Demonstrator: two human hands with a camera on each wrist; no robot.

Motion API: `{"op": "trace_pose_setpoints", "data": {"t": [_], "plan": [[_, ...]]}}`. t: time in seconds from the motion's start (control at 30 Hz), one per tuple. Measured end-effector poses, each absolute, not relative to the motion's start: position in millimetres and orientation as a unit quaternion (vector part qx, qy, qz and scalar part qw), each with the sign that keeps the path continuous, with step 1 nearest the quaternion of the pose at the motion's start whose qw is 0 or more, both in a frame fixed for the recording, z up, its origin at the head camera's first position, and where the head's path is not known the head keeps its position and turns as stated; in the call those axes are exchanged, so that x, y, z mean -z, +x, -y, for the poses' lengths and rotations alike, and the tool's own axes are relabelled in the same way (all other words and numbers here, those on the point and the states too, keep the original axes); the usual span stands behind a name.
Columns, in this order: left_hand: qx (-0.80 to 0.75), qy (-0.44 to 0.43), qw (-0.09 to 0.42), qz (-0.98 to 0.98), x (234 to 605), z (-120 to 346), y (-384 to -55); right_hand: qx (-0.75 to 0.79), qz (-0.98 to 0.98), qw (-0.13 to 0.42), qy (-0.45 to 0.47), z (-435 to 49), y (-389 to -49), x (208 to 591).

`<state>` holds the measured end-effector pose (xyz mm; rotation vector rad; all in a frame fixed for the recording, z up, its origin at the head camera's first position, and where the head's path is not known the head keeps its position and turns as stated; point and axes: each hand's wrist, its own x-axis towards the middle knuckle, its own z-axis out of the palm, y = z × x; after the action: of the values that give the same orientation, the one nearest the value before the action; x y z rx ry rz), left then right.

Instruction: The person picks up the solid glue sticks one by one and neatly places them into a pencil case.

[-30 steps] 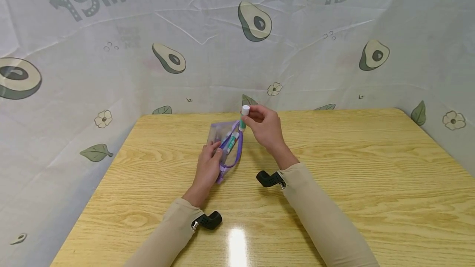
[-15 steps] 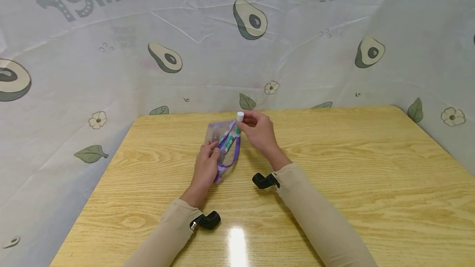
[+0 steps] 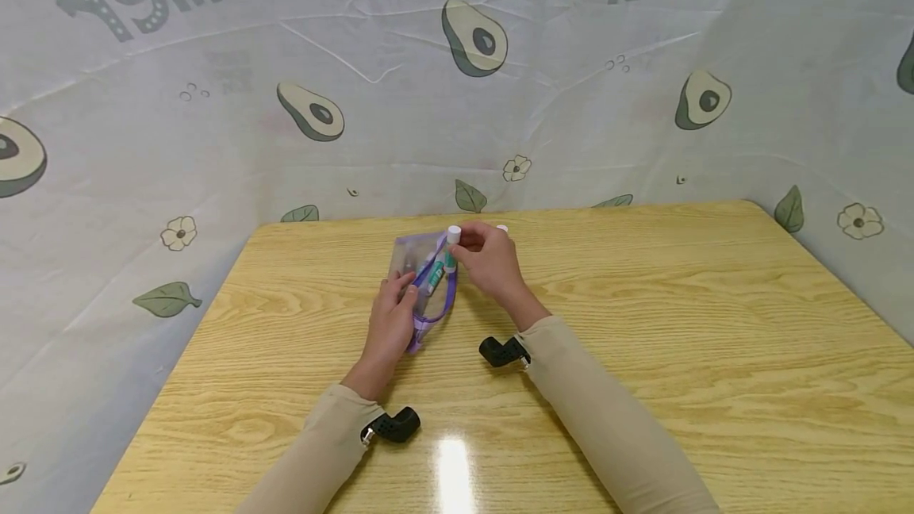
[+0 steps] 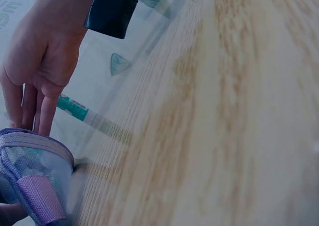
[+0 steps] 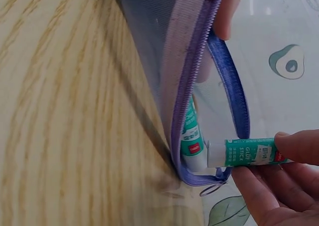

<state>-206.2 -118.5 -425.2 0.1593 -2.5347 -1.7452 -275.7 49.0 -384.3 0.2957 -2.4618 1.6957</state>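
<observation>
My right hand (image 3: 489, 260) pinches a green and white glue stick (image 5: 251, 152) between thumb and fingers. Its white lower end is at the unzipped mouth of a mesh zipper pouch (image 3: 430, 309) with purple trim. Inside the pouch another glue stick (image 5: 192, 136) shows in the right wrist view, and further slim things appear dimly through the mesh in the head view. My left hand (image 3: 391, 320) holds the pouch by its left side, fingers over the mesh and thumb at the opening. The zipper pull (image 5: 212, 189) hangs at the near corner of the mouth.
Another green glue stick (image 4: 77, 110) stands on the table beyond my right hand; only its white top (image 3: 503, 228) shows in the head view. The wooden table (image 3: 643, 316) meets a printed cloth backdrop (image 3: 400, 149). A black camera mount sits on each wrist.
The right hand has lowered the glue stick and brought it left to the pouch's mouth. The left hand still holds the pouch. A white top has come into view behind the right hand.
</observation>
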Motion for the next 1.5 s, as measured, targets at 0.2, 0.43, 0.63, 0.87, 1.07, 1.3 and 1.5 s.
{"op": "trace_pose_setpoints", "data": {"t": [0.2, 0.43, 0.63, 0.87, 1.07, 1.3, 1.5], "plan": [[0.567, 0.054, 0.027, 0.822, 426, 118, -206, -0.551, 0.826, 0.069, 0.093, -48, -279, 392], [0.564, 0.054, 0.029, 0.823, 427, 118, -205, -0.545, 0.831, 0.062, 0.095, -47, -279, 399], [0.566, 0.049, 0.030, 0.822, 428, 118, -204, -0.545, 0.832, 0.058, 0.092, -47, -278, 400], [0.564, 0.045, 0.028, 0.824, 428, 119, -206, -0.548, 0.829, 0.061, 0.091, -46, -279, 398], [0.565, 0.042, 0.029, 0.823, 428, 120, -206, -0.553, 0.826, 0.061, 0.089, -45, -279, 399], [0.568, 0.041, 0.027, 0.822, 428, 120, -207, -0.554, 0.826, 0.066, 0.079, -44, -280, 401], [0.570, 0.038, 0.029, 0.821, 428, 120, -206, -0.551, 0.829, 0.069, 0.071, -43, -279, 402]]}}
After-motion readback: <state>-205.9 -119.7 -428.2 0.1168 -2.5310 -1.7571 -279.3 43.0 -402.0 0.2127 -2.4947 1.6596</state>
